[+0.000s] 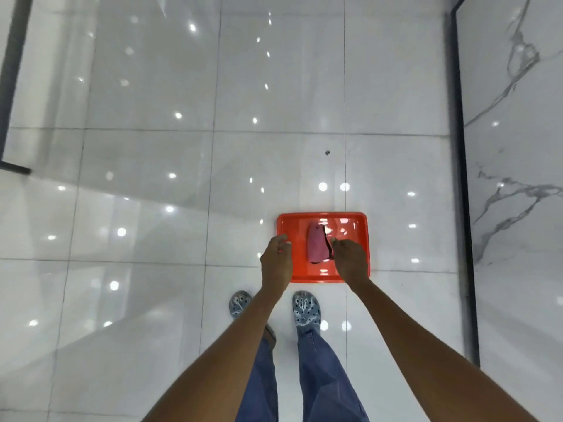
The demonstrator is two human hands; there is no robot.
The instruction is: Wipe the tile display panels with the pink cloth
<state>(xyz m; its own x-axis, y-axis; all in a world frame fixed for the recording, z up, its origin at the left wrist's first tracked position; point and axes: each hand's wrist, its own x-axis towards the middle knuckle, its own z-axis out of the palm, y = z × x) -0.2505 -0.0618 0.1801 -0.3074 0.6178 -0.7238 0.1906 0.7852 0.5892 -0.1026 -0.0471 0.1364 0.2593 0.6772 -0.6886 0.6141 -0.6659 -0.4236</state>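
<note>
A glossy white tiled floor spread around the person, with a marble-veined tile panel standing at the right behind a dark frame. Two grey patterned shoes stood just behind a red tray lying on the floor. In the tray lay the pink cloth, folded, its long axis running away from the person. The left hand hung over the tray's left rim, fingers loosely curled, holding nothing visible. The right hand hovered beside the cloth's right edge, fingers curled; whether they pinched the cloth could not be told.
</note>
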